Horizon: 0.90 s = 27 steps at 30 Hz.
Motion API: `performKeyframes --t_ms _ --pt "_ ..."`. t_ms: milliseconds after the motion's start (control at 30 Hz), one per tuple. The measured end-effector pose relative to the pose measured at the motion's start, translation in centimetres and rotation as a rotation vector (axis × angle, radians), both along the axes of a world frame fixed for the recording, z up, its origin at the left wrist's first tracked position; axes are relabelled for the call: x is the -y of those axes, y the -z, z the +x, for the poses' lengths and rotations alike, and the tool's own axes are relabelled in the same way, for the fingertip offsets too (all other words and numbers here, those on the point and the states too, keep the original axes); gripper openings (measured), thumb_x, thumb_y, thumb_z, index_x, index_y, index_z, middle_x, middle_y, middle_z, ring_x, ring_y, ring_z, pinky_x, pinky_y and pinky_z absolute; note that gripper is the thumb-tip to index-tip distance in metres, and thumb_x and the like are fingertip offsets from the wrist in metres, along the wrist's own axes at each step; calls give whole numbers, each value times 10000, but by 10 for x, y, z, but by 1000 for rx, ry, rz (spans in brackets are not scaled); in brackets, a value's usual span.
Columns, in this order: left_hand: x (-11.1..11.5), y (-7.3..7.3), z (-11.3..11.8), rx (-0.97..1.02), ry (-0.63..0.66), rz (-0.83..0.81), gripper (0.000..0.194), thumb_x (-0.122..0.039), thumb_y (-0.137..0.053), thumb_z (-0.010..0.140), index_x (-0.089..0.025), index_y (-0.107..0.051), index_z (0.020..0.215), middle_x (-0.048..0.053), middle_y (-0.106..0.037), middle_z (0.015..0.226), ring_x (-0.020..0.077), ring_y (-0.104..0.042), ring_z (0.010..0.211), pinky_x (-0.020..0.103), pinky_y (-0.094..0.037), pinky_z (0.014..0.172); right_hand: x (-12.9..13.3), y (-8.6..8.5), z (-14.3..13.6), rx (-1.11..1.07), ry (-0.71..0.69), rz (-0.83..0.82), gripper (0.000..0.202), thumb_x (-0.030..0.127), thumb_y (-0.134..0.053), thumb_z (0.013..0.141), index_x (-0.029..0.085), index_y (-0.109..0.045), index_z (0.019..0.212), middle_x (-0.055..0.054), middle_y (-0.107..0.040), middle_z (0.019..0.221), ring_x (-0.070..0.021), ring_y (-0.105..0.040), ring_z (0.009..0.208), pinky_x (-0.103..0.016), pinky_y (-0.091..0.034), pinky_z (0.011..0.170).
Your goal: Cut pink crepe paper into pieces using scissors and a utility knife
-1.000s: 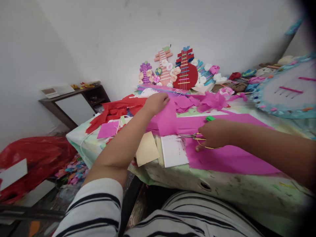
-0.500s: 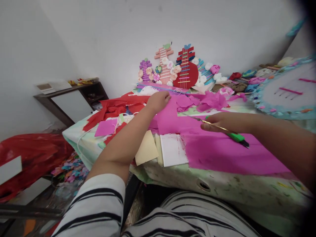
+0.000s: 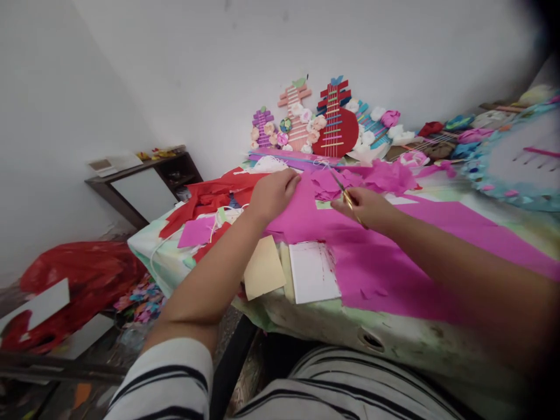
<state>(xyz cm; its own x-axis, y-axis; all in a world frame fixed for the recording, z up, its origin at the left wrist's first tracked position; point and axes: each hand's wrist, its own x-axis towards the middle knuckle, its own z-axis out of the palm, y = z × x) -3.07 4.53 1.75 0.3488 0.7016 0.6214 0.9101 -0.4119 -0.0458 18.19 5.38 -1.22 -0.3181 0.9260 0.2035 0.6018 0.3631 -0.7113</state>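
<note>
My left hand [image 3: 273, 197] is closed at the left edge of a bright pink crepe paper sheet [image 3: 301, 216], with its thumb on top and its other fingertips hidden. My right hand [image 3: 368, 209] grips a pair of gold-handled scissors [image 3: 349, 199], whose dark narrow blade points away from me and to the left. The scissors are over the sheet, close to crumpled pink paper pieces [image 3: 335, 184]. More of the pink paper spreads under my right forearm. A white card [image 3: 312, 274] and a cream card [image 3: 263, 268] lie at the table's near edge.
Red crepe paper [image 3: 210, 195] and white cord [image 3: 271, 164] lie to the left. Several decorated guitar-like crafts, one with a red body [image 3: 343, 134], lean on the back wall. A round pale-blue-trimmed craft [image 3: 516, 169] stands at right. A low cabinet [image 3: 142, 192] is at far left.
My right hand has swung the scissors so the blade points away from me. The green utility knife seen below that hand is now out of sight. My left hand stays on the pink paper.
</note>
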Motion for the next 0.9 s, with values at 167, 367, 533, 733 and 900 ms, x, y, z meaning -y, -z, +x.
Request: performKeyframes --t_ms 167,367,533,733,900 --pt "65 13 1 -120 48 86 319 -336 -290 879 -173 -565 882 31 -623 722 150 -563 655 239 -357 547 16 0 33 812 -43 376 374 549 -467 662 176 -499 652 -69 -517 632 -190 -456 600 -273 -188 502" --pt "79 26 5 -121 94 181 299 -312 -311 875 -170 -575 877 31 -628 688 135 -568 611 225 -374 539 33 -3 32 1132 -98 363 300 441 -450 685 173 -576 733 -105 -599 724 -254 -548 663 -297 -281 505" --pt "56 13 7 -14 48 116 261 -299 -348 860 -170 -575 860 27 -625 735 146 -576 676 226 -379 567 30 -1 23 1141 -120 337 270 362 -434 702 149 -595 735 -120 -605 725 -231 -558 641 -299 -317 515" --pt "11 -4 10 50 31 16 253 -298 -345 853 -176 -565 825 28 -612 746 160 -546 693 247 -355 577 23 2 25 1141 -130 357 281 384 -425 687 162 -593 721 -108 -602 710 -249 -558 638 -309 -325 496" --pt "-21 -7 6 44 33 -62 241 -303 -352 843 -179 -553 790 31 -595 733 163 -519 688 255 -329 576 24 0 31 1163 -90 289 257 374 -406 685 178 -573 687 -88 -598 686 -235 -550 604 -289 -306 463"
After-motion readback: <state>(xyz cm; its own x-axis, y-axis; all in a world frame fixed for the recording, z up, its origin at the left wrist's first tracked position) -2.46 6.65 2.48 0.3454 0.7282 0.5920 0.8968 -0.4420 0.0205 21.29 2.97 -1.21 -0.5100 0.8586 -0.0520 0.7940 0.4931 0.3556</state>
